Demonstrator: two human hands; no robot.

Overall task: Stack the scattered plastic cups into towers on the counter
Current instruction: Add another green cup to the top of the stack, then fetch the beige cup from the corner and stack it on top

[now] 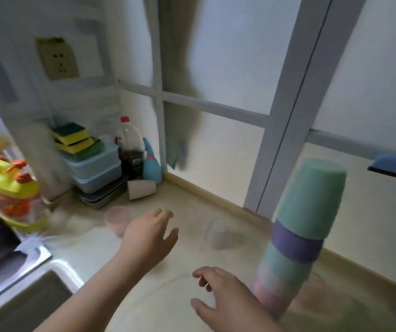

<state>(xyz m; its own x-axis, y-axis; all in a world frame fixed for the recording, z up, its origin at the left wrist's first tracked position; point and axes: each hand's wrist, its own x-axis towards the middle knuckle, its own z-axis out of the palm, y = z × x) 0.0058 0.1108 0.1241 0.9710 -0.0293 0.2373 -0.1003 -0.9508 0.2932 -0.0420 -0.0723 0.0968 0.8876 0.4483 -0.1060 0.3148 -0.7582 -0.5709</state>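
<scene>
Cups (297, 240) stacked upside down form a leaning tower at the right of the pale surface (144, 291), while a person's left hand (149, 233) reaches with fingers spread and empty toward a pink cup (116, 222) just beyond it. The right hand (225, 295), its grip also open and holding nothing, hovers just beside the tower's base. Judging by the tilt, a knock from that hand could topple the stack; a clear cup (218, 233) and a white one (141, 189) lie loose.
</scene>
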